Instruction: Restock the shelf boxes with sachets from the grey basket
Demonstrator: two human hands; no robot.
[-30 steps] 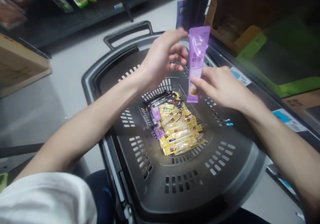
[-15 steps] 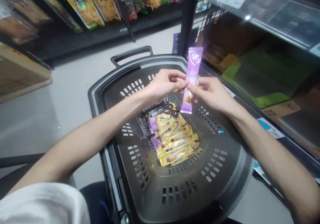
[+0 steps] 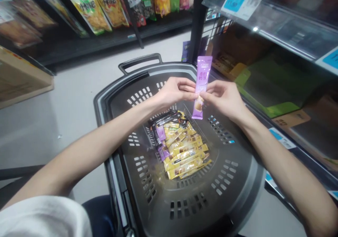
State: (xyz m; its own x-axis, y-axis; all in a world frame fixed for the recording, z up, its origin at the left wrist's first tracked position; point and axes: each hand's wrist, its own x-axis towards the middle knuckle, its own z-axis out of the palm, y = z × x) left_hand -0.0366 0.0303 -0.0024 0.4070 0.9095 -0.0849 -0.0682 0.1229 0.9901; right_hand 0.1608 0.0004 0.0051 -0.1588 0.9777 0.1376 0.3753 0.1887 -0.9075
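Observation:
A slim purple milk tea sachet (image 3: 204, 73) stands nearly upright above the basket, its printed face toward me. My left hand (image 3: 177, 90) pinches its left edge with thumb and fingers. From the other side my right hand (image 3: 223, 95) grips it, thumb across the front. Below them is a dark grey shopping basket (image 3: 195, 180) with slotted walls. On its floor lie several yellow sachets (image 3: 188, 150) in a rough row, with black sachets (image 3: 169, 116) along the far side and purple sachets (image 3: 161, 133) at the left.
Glass-fronted shelving with price tags (image 3: 241, 2) runs close along the right, holding an open green carton (image 3: 282, 108). Bagged snacks (image 3: 91, 10) hang on a dark rack at the back. A cardboard box (image 3: 23, 78) stands at the left on the pale floor.
My left hand, apart from the sachet with loose fingers a second ago, has closed on its edge. The sachet has come lower, and the view has tilted up to show more shelves.

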